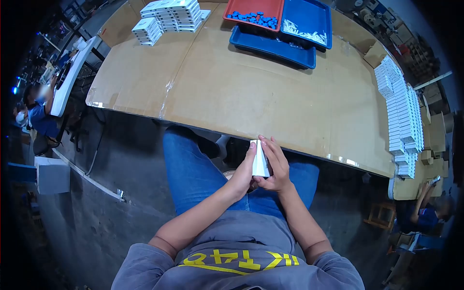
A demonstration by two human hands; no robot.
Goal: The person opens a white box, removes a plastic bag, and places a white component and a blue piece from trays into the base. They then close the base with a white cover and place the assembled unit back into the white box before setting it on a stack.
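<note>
A small white box [260, 162] is between my two hands, just off the table's near edge and above my lap. My left hand [243, 174] presses against its left side, with the thumb lying along it. On the right side, my right hand [275, 166] wraps its fingers round the box, partly covering it. Whether the box's flaps are folded or loose cannot be made out. Beyond my hands lies the cardboard-covered table [232, 92].
A red tray [253, 8] of blue pieces and a blue tray [307, 19] of white pieces sit over another blue tray [270, 48] at the back. White boxes are stacked at back left [169, 17] and right [401, 111]. Other people sit at left [41, 116] and right [427, 217].
</note>
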